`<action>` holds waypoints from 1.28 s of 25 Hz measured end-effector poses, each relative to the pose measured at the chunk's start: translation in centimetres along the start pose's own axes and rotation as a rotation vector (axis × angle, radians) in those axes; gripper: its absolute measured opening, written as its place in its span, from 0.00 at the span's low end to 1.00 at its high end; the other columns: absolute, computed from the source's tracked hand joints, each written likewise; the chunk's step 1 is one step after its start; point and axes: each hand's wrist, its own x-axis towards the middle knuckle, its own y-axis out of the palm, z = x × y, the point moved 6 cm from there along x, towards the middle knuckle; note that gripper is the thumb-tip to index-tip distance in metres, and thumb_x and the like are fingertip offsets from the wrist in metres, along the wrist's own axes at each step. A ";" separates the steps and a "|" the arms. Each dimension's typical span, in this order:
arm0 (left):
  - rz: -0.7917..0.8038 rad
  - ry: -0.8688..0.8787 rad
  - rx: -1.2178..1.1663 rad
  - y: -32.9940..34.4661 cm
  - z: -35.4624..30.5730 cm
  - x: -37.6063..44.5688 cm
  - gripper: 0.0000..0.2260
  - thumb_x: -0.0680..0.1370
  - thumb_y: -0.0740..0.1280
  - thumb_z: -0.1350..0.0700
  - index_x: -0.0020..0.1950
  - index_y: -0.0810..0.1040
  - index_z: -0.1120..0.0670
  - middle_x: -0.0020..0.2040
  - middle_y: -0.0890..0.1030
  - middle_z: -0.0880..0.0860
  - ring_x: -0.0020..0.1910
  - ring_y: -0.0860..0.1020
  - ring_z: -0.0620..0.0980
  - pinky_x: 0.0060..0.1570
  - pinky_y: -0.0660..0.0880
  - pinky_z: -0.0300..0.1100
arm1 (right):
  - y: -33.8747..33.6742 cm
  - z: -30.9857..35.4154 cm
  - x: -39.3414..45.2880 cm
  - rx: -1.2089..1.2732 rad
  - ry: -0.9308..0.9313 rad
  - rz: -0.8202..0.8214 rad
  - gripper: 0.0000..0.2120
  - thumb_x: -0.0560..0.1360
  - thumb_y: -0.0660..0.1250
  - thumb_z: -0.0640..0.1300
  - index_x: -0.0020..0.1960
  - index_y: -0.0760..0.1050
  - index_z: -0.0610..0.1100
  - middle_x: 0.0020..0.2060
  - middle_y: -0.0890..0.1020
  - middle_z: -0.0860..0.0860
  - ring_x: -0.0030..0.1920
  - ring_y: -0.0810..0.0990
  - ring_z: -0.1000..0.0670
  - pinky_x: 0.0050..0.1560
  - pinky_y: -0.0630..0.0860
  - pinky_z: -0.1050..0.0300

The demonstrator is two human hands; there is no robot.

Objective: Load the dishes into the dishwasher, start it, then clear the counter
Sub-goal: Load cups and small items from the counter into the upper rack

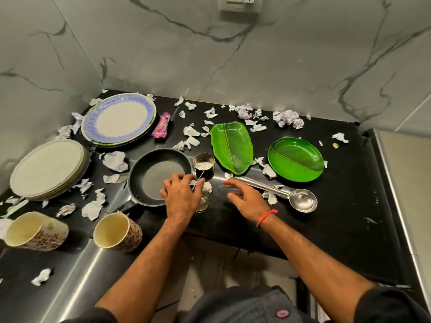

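Note:
On the black counter (338,206), my left hand (180,194) grips a clear drinking glass (203,201) beside the black frying pan (161,176); a thin spoon handle (199,180) sticks up by its fingers. A steel cup (203,163) stands just behind. My right hand (247,198) hovers with relaxed fingers near the steel ladle (300,199). Two green leaf-shaped plates (232,145) (295,159) lie to the right. A white plate stack (47,167) and blue-rimmed plates (119,118) sit at the left, and two patterned mugs (117,230) (35,229) lie tipped near the front.
Several crumpled paper scraps (288,118) are strewn over the counter, with a pink wrapper (161,128) by the blue-rimmed plates. A marble wall (210,54) with a socket (241,3) rises behind. A steel strip (77,276) runs along the front left edge.

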 end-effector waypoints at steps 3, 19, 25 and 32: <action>0.040 0.009 0.120 0.1 -1.4 2.1 0.22 0.76 0.65 0.34 0.59 0.80 0.48 0.61 0.72 0.54 0.60 0.68 0.57 0.59 0.66 0.54 | -0.8 -0.4 -0.6 -0.006 0.001 -0.033 0.18 0.78 0.65 0.36 0.61 0.76 0.56 0.56 0.80 0.57 0.55 0.79 0.60 0.55 0.73 0.68; 0.159 0.189 -0.368 -3.4 -11.8 5.6 0.06 0.81 0.67 0.56 0.49 0.81 0.57 0.42 0.85 0.57 0.39 0.83 0.56 0.42 0.78 0.48 | -8.7 -2.2 -6.1 0.249 -0.016 -0.315 0.16 0.78 0.64 0.35 0.58 0.78 0.53 0.54 0.84 0.50 0.51 0.84 0.49 0.54 0.80 0.51; 0.787 0.248 -0.915 3.9 -26.7 -8.1 0.08 0.84 0.61 0.59 0.47 0.75 0.54 0.33 0.78 0.55 0.24 0.73 0.40 0.23 0.66 0.31 | -16.2 -4.2 -13.4 0.676 0.073 -0.692 0.17 0.79 0.67 0.51 0.66 0.72 0.49 0.58 0.82 0.42 0.53 0.83 0.40 0.49 0.80 0.44; 0.925 0.753 -0.616 11.1 -40.3 -25.7 0.06 0.82 0.66 0.49 0.48 0.80 0.49 0.34 0.82 0.47 0.32 0.79 0.40 0.32 0.73 0.32 | -26.9 -9.5 -32.4 0.809 0.107 -1.240 0.13 0.79 0.66 0.48 0.60 0.77 0.43 0.54 0.83 0.38 0.51 0.82 0.38 0.57 0.77 0.33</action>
